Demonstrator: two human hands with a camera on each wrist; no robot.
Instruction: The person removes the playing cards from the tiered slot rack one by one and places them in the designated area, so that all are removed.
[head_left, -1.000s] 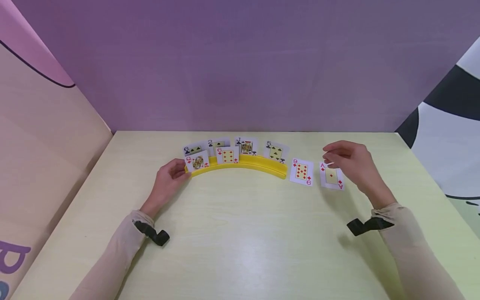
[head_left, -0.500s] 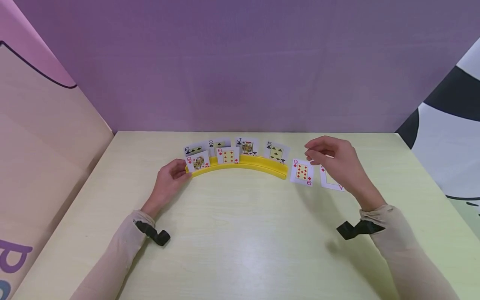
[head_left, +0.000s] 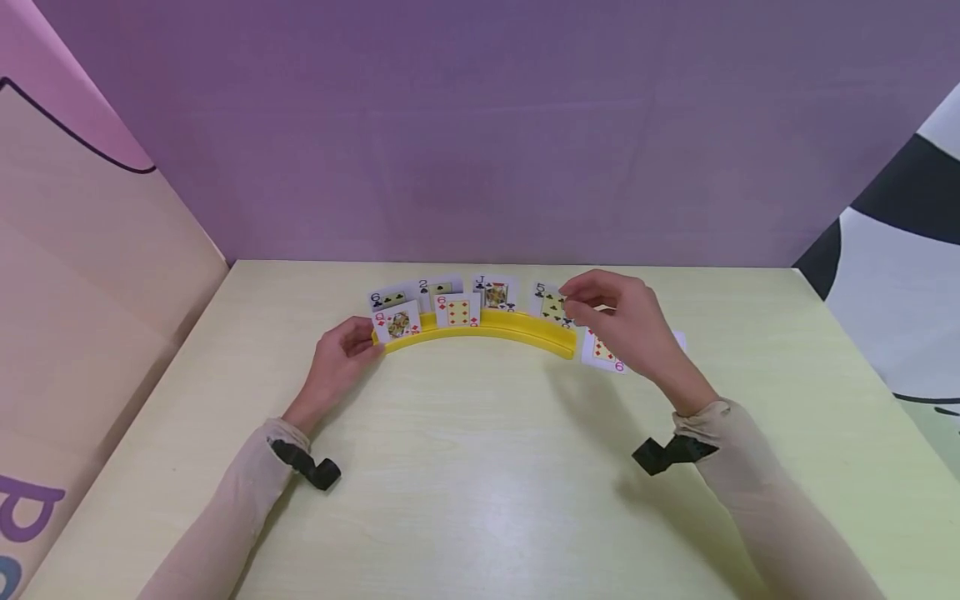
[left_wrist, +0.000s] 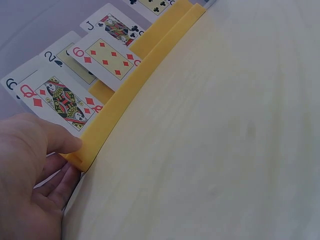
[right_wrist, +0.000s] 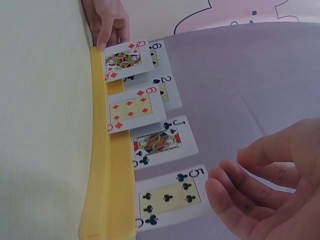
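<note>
Fingers [right_wrist: 235,200] of the loosely spread right hand [head_left: 615,321] could topple the five of clubs [right_wrist: 170,195], though the left hand [head_left: 339,358] pinches the yellow rack [head_left: 480,332] steady.

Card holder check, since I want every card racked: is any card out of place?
Yes. The nine of diamonds lies flat on the table just past the yellow holder's right end, partly under the right hand, not standing in it.
</note>
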